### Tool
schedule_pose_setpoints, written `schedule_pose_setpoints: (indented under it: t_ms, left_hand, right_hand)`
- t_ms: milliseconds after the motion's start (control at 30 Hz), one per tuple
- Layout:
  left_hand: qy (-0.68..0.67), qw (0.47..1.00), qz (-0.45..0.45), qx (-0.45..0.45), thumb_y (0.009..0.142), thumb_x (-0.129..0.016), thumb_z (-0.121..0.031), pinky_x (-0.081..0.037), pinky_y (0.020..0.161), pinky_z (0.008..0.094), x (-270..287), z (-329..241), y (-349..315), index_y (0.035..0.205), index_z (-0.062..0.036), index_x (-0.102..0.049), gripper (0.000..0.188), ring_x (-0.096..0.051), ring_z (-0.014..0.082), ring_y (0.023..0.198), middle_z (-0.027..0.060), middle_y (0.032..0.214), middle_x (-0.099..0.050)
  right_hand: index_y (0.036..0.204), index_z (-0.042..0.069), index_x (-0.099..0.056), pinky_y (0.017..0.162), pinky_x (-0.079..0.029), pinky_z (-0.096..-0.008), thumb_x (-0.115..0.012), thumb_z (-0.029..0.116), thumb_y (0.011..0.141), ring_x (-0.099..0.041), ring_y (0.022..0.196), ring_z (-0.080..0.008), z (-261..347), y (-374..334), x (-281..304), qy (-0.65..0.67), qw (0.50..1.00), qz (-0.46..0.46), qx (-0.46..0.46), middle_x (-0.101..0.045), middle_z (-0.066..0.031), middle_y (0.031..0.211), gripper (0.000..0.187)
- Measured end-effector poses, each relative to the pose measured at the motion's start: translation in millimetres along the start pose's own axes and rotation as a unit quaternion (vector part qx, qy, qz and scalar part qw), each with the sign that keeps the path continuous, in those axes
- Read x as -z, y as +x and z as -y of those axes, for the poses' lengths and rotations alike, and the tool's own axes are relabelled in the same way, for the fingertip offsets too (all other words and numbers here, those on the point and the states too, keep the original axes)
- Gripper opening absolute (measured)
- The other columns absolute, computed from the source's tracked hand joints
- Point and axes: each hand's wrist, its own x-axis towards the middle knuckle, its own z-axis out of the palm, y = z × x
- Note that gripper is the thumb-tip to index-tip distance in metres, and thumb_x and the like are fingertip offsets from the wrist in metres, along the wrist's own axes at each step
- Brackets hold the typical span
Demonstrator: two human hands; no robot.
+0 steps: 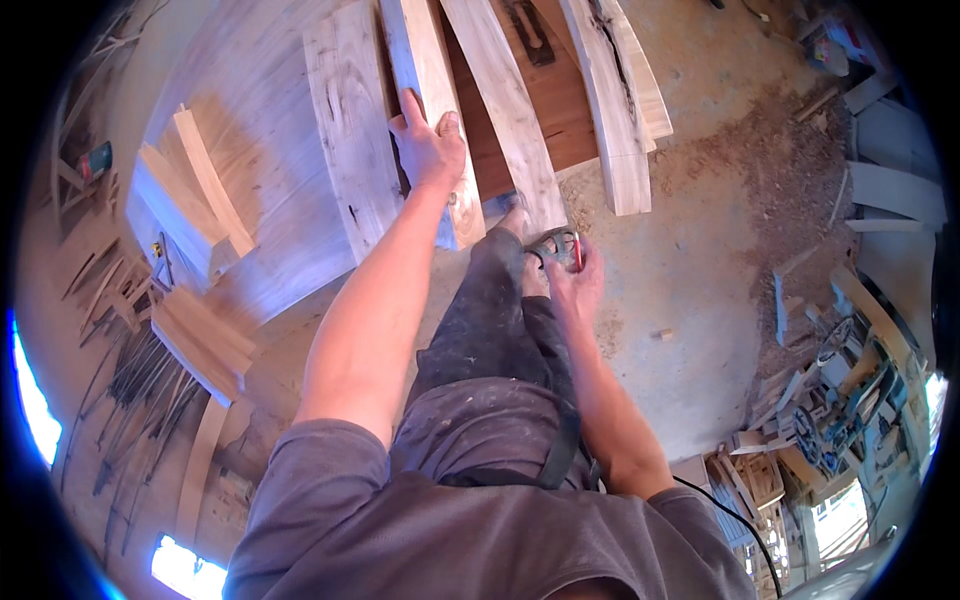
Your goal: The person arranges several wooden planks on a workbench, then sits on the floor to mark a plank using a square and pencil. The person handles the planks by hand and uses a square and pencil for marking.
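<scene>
My left hand [430, 150] grips a long pale wooden board [432, 75] near its close end. The index finger lies along one edge and the thumb rests on top. My right hand [578, 283] is closed low beside my leg, above a sandalled foot. From its fingers a small red-and-whitish object [577, 252] sticks up, too small to make out its kind. A wide grained plank [348, 120] lies left of the gripped board, and a slightly curved plank [510, 110] lies on its right.
A thick cracked plank [612, 110] lies further right over a reddish-brown wooden surface [560, 100]. Stacked timber blocks [185, 210] stand on the left. Sawdust [790, 160] covers the floor at right, near piled offcuts and tools [840, 400]. A black cable [745, 525] runs behind my right arm.
</scene>
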Motion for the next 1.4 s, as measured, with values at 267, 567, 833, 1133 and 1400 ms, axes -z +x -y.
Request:
schedule_pose_setpoints:
  t_ms: [267, 567, 833, 1133, 1400]
  left_hand:
    - [0.09, 0.985, -0.101, -0.111, 0.093, -0.07, -0.025, -0.046, 0.102, 0.0527, -17.7, 32.0, 0.4, 0.159, -0.0017, -0.026, 0.083, -0.055, 0.0489, 0.116, 0.0319, 0.13, -0.046]
    - [-0.003, 0.999, 0.002, 0.043, 0.092, -0.07, -0.021, -0.046, 0.102, 0.0494, 6.5, -15.9, -5.8, 0.157, -0.0013, -0.029, 0.08, -0.054, 0.0465, 0.116, 0.0289, 0.128, -0.047]
    - [0.008, 0.999, 0.006, 0.044, 0.094, -0.067, -0.021, -0.047, 0.098, 0.053, 5.2, -14.4, -3.8, 0.157, -0.0036, -0.028, 0.076, -0.051, 0.0471, 0.116, 0.0279, 0.128, -0.045]
    - [0.117, 0.989, 0.012, 0.092, 0.09, -0.072, -0.02, -0.048, 0.093, 0.0522, -3.4, -66.9, -13.8, 0.155, -0.0055, -0.033, 0.077, -0.05, 0.0434, 0.118, 0.0244, 0.126, -0.046]
    - [-0.092, 0.973, 0.053, 0.205, 0.086, -0.077, -0.03, -0.043, 0.109, 0.0506, 6.4, 1.5, -70.3, 0.149, 0.0032, -0.042, 0.08, -0.05, 0.0421, 0.129, 0.0284, 0.137, -0.047]
  right_hand:
    - [0.145, 0.005, -0.045, 0.098, -0.047, -0.0508, -0.083, 0.022, 0.071, -0.054, 0.115, -0.0428, 42.5, 27.6, -33.7, -0.089, 0.981, -0.006, 0.169, -0.054, -0.024, 0.12, 0.085]
    - [0.13, -0.001, -0.051, 0.094, -0.049, -0.0524, -0.076, 0.016, 0.07, -0.055, 0.113, -0.0441, 64.3, 37.3, -35.4, -0.163, 0.971, -0.036, 0.169, -0.054, -0.0225, 0.117, 0.068]
    - [0.119, 0.0, -0.055, 0.091, -0.05, -0.0514, -0.074, 0.013, 0.068, -0.056, 0.109, -0.0433, 71.1, 42.7, -35.3, -0.138, 0.978, -0.025, 0.156, -0.054, -0.0228, 0.111, 0.056]
    - [0.112, 0.0, -0.062, 0.081, -0.053, -0.0332, -0.074, 0.006, 0.063, -0.064, 0.087, -0.0184, 71.9, 60.8, 3.2, 0.147, 0.953, 0.266, -0.018, -0.066, -0.0053, 0.096, 0.05]
    - [0.12, -0.001, -0.065, 0.079, -0.052, -0.0313, -0.07, 0.002, 0.061, -0.065, 0.089, -0.0175, 59.4, 87.0, 21.4, 0.191, 0.904, 0.379, -0.053, -0.07, -0.0062, 0.102, 0.059]
